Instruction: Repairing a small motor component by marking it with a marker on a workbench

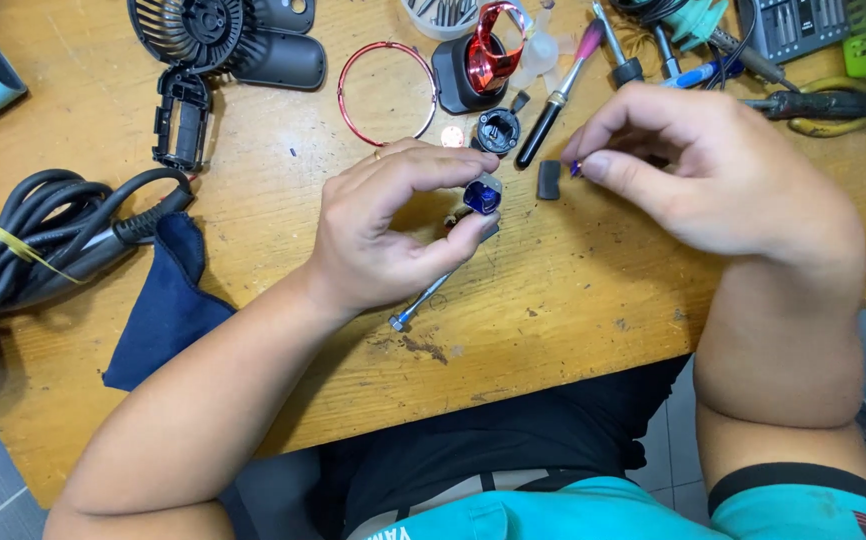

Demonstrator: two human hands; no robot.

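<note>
The left hand (383,235) pinches a small blue part (482,195) over the middle of the wooden table (553,320). The right hand (713,170) pinches a tiny purple piece (575,168) just right of it. This looks like fitting work: bringing the piece to the part calls for fine alignment.

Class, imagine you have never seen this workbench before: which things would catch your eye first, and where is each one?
At the centre, the left hand pinches a small shiny blue part above the wooden table, while the right hand pinches a tiny purple piece beside it. Behind them lie a thin red ring and a glossy red and black part. A black fan housing sits at the top left.
</note>
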